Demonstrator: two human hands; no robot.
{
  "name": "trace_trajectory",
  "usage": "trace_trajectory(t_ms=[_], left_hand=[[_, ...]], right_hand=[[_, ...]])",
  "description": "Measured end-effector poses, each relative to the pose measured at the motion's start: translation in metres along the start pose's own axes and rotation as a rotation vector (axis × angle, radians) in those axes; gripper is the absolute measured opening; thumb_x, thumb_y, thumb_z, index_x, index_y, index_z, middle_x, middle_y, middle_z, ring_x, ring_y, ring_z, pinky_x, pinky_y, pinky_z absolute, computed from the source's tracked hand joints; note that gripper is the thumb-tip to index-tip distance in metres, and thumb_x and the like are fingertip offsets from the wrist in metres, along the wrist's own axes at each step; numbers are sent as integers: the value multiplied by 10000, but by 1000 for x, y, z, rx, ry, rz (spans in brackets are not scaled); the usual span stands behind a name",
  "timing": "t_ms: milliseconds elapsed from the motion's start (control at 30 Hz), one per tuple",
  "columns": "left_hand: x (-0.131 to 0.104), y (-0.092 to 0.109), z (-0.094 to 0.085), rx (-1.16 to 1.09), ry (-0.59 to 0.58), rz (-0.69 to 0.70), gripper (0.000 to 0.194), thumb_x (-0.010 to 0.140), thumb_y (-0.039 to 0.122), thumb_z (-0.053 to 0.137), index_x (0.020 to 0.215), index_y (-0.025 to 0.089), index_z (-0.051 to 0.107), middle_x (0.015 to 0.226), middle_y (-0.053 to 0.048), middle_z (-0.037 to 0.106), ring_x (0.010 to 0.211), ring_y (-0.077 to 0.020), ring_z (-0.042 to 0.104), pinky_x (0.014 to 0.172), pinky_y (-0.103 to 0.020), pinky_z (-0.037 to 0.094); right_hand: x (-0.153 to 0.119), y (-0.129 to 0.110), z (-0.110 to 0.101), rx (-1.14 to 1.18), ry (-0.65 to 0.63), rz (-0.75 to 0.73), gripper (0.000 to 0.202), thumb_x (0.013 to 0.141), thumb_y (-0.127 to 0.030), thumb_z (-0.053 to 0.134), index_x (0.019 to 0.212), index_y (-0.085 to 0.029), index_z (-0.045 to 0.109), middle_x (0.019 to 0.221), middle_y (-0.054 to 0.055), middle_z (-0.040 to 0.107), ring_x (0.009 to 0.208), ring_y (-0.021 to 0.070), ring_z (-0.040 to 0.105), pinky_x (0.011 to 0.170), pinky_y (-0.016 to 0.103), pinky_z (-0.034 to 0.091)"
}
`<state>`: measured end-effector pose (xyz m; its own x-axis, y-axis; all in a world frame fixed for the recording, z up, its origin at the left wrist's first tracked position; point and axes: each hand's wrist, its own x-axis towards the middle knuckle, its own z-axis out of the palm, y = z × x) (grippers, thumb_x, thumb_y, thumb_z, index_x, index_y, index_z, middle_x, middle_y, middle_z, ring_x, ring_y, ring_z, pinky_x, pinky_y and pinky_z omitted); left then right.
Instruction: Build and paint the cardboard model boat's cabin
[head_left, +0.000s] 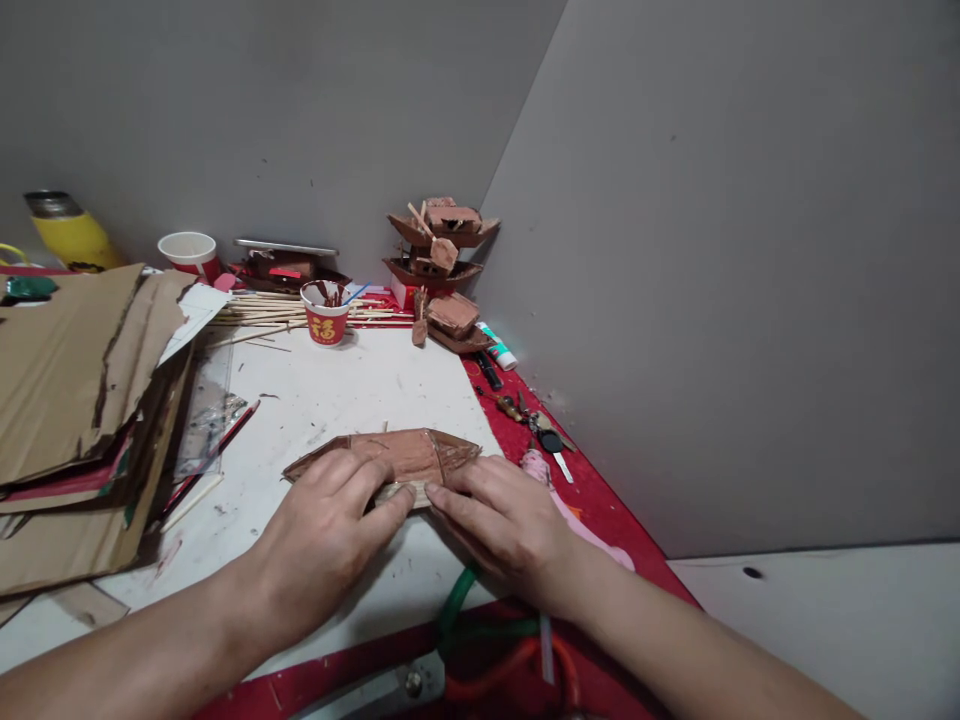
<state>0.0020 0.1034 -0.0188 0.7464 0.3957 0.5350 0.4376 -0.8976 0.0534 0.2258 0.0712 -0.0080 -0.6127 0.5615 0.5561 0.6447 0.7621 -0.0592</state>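
Observation:
A brown-painted cardboard model boat [397,455] with pointed ends lies crosswise at the front of the white work surface. My left hand [326,520] is closed on its left part, fingers over the far side. On the right part my right hand [506,515] grips it the same way. Both thumbs press, nearly meeting, on a pale ribbed strip [397,494] along the boat's near side. My fingers hide much of the hull's ends and lower edge.
Stacked cardboard sheets [60,370] fill the left. A red paper cup [325,325] with brown paint stands before thin wooden sticks [255,312]. Finished model boats [442,232] are piled at the back. Keys [551,440] lie right; green-and-red-handled scissors [420,680] lie in front.

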Motion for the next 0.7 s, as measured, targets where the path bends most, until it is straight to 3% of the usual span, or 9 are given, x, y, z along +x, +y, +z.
trace_trajectory(t_ms=[167, 333, 433, 533, 700], left_hand=[[3, 1, -6, -49, 10, -41, 246, 857, 133, 514, 1083, 137, 609, 1015, -126, 637, 891, -270, 556, 766, -432, 498], [1, -1, -24, -217, 23, -124, 338, 836, 109, 541, 1170, 157, 557, 1138, -116, 604, 1008, -236, 539, 882, -407, 465], [-4, -4, -31, -285, 80, -163, 398, 814, 61, 554, 1197, 166, 540, 1127, -112, 606, 1013, -220, 544, 872, -386, 470], [-11, -6, -28, -282, 139, -144, 375, 794, 36, 553, 1149, 158, 556, 1052, -109, 627, 942, -213, 558, 814, -375, 486], [-14, -6, -18, -189, 85, -29, 360, 790, 62, 538, 1144, 125, 564, 1016, -126, 640, 939, -245, 556, 825, -414, 482]], right_hand=[[-2, 0, -7, 39, -47, 46, 189, 894, -140, 565, 1081, -124, 585, 844, 98, 644, 742, 197, 560, 644, 339, 480], [-5, -1, -23, 103, -14, 71, 354, 876, -153, 599, 1221, -127, 523, 935, 119, 649, 821, 219, 596, 689, 363, 503], [-5, -2, -27, 103, -1, 86, 359, 873, -144, 590, 1227, -140, 529, 985, 130, 645, 849, 223, 596, 704, 372, 509], [-4, -3, -23, 69, -31, 94, 341, 878, -168, 583, 1216, -155, 549, 1071, 140, 627, 959, 240, 589, 792, 414, 512], [-3, -4, -11, 39, -74, 72, 352, 856, -175, 624, 1199, -144, 553, 1245, 179, 554, 1175, 293, 493, 931, 498, 454]])
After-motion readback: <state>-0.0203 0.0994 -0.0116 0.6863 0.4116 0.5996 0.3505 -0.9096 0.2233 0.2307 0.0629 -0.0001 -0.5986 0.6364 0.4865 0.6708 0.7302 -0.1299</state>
